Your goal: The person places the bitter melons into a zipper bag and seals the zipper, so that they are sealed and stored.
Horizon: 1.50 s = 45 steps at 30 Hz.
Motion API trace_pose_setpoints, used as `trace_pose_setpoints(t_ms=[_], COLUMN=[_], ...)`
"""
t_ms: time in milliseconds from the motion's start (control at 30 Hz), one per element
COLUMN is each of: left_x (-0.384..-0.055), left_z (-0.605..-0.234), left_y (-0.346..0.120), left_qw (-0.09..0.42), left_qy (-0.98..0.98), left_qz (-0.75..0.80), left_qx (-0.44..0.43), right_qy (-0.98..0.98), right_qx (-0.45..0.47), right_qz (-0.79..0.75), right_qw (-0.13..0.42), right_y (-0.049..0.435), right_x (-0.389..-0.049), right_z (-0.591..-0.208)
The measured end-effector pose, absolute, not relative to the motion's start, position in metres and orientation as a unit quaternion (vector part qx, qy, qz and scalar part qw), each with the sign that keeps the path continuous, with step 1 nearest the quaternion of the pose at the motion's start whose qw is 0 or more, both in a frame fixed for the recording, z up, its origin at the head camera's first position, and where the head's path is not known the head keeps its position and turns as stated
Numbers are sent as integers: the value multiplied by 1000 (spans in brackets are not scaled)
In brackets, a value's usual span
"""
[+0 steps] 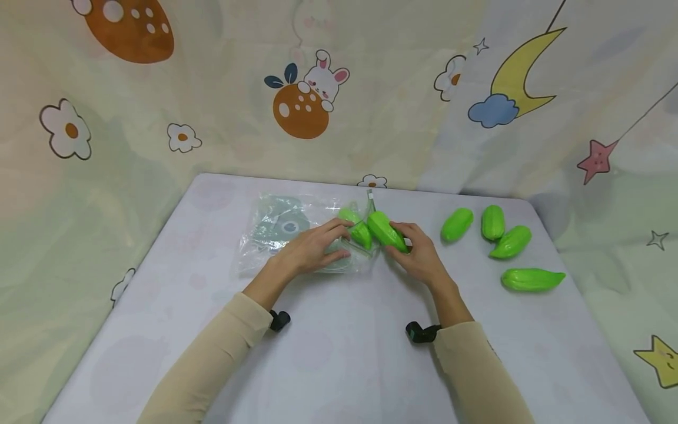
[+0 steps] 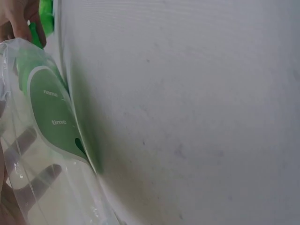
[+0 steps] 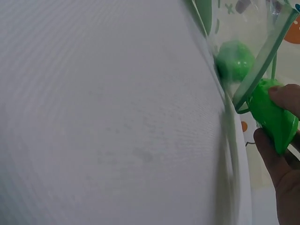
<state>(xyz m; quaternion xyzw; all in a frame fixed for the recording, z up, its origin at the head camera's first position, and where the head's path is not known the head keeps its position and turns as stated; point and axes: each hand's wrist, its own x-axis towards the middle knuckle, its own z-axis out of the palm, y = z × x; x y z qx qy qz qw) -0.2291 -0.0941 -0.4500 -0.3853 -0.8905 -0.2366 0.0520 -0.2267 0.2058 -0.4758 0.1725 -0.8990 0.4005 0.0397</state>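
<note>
A clear zip bag (image 1: 307, 229) with a green printed label (image 2: 54, 112) lies on the table, its mouth edge raised toward the right. My left hand (image 1: 315, 244) is over the bag near the mouth, fingers and thumb spread apart and touching the plastic. Inside, just past the mouth, sits one glossy green toy vegetable (image 3: 234, 61), ribbed and tapering. A second green toy vegetable (image 1: 385, 231) is gripped between the thumb and fingers of my right hand (image 1: 418, 256), one end right at the bag's green zip strip (image 3: 265, 58).
Several more green toy vegetables (image 1: 511, 241) lie on the right side of the white table (image 1: 339, 365). A patterned cloth (image 1: 222, 82) hangs behind the table. Each wrist wears a small black camera (image 1: 421, 333).
</note>
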Motion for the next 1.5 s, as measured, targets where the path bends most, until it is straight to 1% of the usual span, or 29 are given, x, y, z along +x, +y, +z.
trace_pose_setpoints(t_ms=[167,400,733,900,1367,1500], left_x=[-230,-231,-232,-231,-229,-228], left_z=[-448,-447,-448,-449,-448,-446], left_y=[-93,-91,-89,-89,-86,-86], left_qw=[50,61,61,60,52,47], left_qy=[-887,-881,-882,-883,-880,-884], left_qz=[-245,-249,-244,-243,-253,-247], left_qx=[-389,-398,-398,-398,-400,-395], right_qy=[-899,-901,-898,-901,-892,-891], right_qx=[185,173,190,179,192,195], right_qz=[396,396,396,395,408,408], right_qw=[23,34,20,15,40,38], right_y=[207,206,206,207,205,202], right_x=[-227,-230,-233,-234,-237,-237], right_z=[-474,-473,-471,-473,-473,-470])
